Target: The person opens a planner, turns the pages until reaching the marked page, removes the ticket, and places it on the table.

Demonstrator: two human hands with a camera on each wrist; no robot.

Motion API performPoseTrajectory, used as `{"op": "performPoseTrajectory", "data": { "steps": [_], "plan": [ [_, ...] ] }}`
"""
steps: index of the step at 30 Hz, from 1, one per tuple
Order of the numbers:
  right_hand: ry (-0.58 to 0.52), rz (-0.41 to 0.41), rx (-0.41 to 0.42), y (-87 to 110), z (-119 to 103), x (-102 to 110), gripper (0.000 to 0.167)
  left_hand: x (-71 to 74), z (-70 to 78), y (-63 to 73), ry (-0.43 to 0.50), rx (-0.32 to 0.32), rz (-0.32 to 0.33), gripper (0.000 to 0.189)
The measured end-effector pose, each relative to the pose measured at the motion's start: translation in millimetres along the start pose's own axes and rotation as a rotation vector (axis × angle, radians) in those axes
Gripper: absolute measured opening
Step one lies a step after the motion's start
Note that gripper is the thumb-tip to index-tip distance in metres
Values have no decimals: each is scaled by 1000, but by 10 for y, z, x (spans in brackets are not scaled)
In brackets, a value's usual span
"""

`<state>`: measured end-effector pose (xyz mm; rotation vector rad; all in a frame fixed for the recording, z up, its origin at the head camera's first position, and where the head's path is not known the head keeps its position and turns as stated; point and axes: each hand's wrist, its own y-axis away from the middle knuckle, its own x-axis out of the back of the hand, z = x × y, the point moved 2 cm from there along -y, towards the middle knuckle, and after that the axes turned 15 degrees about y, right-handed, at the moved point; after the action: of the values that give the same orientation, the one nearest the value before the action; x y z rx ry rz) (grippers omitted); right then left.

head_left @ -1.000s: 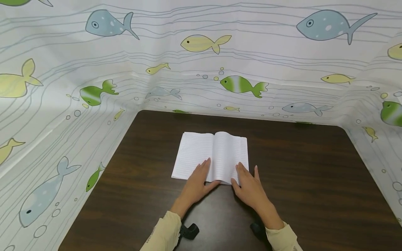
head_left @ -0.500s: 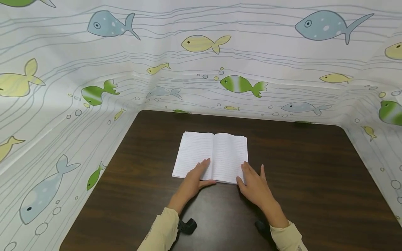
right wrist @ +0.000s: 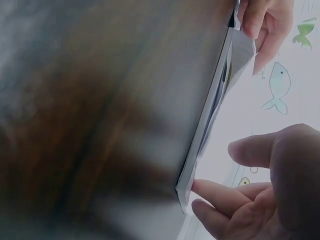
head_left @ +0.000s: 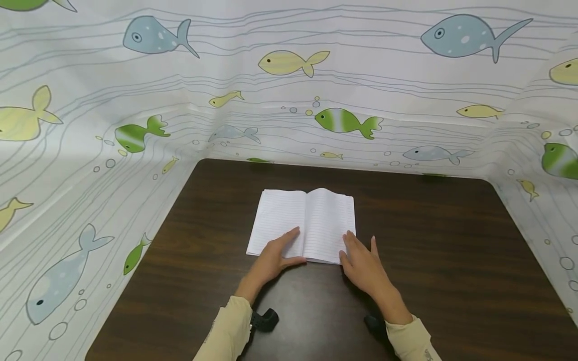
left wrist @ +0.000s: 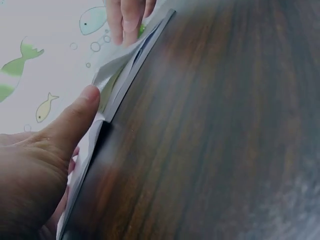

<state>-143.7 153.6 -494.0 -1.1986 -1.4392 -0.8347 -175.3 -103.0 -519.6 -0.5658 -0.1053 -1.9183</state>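
Head view: touches white ruled-paper notebook, spread on dark wood-grain table, with straight-fingered bare left hand and right hand, gripping nothing; shows right-hand white page newly arched, suggesting leafing.

The book lies on the table, a little left of the middle. The left hand is at the left page's near edge. The right hand is at the right page's near outer corner. Walls stand behind the table and on both sides.
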Motion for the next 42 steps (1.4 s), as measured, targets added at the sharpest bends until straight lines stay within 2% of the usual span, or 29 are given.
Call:
{"op": "performPoseTrajectory", "data": {
  "steps": [10,14,17,20,24,28,31,33,35,38,40,42],
  "plan": [
    [-40,0,-37,-12,99,-14,52,92,9,-8,-64,-54,-20,74],
    [-44,9,-35,-12,116,2,49,95,27,24,-115,-122,-22,66],
    [-36,18,-36,-13,122,13,47,73,42,57,-144,-201,4,61],
    [-29,30,-35,-14,118,26,47,43,45,84,-139,-239,95,68],
    [-28,40,-32,-16,109,36,48,24,52,99,-177,-235,330,88],
    [-31,32,-39,-21,111,25,50,32,60,98,-332,-170,557,97],
    [-31,22,-45,-23,115,7,52,45,78,92,-448,-129,635,97],
    [-26,17,-47,-19,116,-5,53,41,105,73,-499,-154,612,92],
    [-24,16,-52,-10,115,-16,54,11,129,43,-496,-220,513,82],
    [-25,20,-54,-4,99,-3,54,-86,155,2,-442,-281,243,63],
    [-32,22,-49,0,83,4,55,-168,153,1,-406,-257,45,52],
    [-30,27,-38,1,68,11,57,-237,149,12,-423,-211,-90,50]
  ]
}}
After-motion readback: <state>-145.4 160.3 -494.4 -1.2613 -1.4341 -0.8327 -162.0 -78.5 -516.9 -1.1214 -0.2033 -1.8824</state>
